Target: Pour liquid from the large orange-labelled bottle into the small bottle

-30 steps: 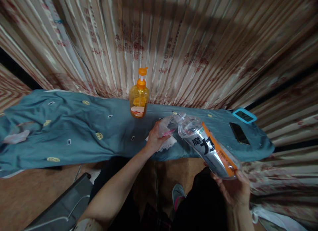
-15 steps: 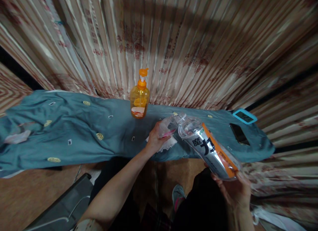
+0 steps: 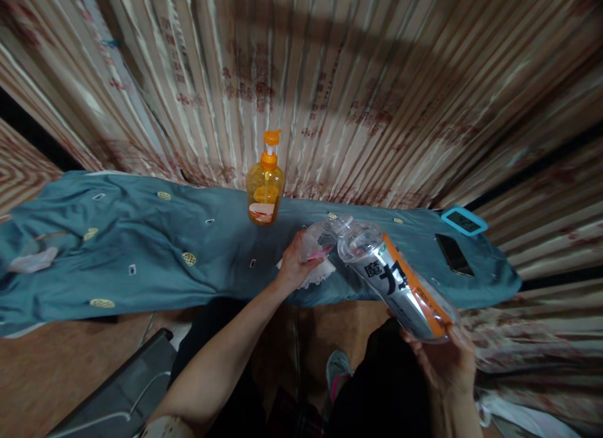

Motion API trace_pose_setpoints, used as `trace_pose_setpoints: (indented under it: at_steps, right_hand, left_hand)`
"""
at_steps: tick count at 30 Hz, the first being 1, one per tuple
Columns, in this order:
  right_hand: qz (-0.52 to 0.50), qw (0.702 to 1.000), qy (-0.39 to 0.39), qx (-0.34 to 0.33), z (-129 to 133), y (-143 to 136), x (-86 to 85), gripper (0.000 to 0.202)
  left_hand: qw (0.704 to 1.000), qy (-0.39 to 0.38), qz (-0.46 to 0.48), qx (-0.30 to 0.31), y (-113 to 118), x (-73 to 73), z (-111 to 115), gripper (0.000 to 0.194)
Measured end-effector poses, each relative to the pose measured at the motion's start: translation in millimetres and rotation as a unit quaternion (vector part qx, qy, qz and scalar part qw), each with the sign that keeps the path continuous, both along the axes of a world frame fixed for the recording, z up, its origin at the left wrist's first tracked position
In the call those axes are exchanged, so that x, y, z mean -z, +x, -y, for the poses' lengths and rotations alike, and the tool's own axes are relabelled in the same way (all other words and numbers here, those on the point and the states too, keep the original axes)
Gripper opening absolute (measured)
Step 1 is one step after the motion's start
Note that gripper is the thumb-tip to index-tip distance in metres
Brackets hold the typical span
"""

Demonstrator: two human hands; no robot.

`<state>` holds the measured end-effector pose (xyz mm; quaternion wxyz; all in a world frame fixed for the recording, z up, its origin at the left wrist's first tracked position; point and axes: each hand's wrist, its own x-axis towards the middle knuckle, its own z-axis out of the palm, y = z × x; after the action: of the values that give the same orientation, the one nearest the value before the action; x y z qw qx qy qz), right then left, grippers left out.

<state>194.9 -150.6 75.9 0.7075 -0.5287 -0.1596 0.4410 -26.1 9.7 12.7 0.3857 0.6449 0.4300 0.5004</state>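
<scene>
My right hand (image 3: 445,359) grips the base of a large clear plastic bottle (image 3: 400,284) with a silver and orange label, tilted so its neck points up and to the left. My left hand (image 3: 294,262) is closed around a smaller clear plastic bottle (image 3: 323,237) with a pink band on it. The two bottle necks are close together above the cloth; I cannot tell whether they touch. Beneath my left hand lies a white tissue (image 3: 318,274). An orange pump bottle (image 3: 265,190) stands upright behind my left hand.
A teal patterned cloth (image 3: 155,256) covers the narrow surface. At its right end lie a black phone (image 3: 453,254) and a blue-framed digital timer (image 3: 464,220). A crumpled plastic wrapper (image 3: 34,260) is at the left. Pleated curtains (image 3: 301,86) hang right behind.
</scene>
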Motion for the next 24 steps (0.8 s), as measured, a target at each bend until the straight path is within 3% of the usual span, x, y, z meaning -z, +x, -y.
trace_pose_setpoints:
  at_steps: [10,13,24]
  right_hand:
    - [0.007,0.999,0.023,-0.047,1,11,12.1,0.063]
    - [0.006,0.999,0.024,-0.024,2,12,12.6,0.058]
    - [0.029,0.997,0.034,-0.068,5,19,17.2,0.062]
  left_hand:
    - [1.0,0.002,0.017,-0.001,1,5.4,-2,0.062]
    - [1.0,-0.001,0.016,0.003,1,5.4,-2,0.06]
    - [1.0,0.001,0.011,-0.002,1,4.8,-1,0.061]
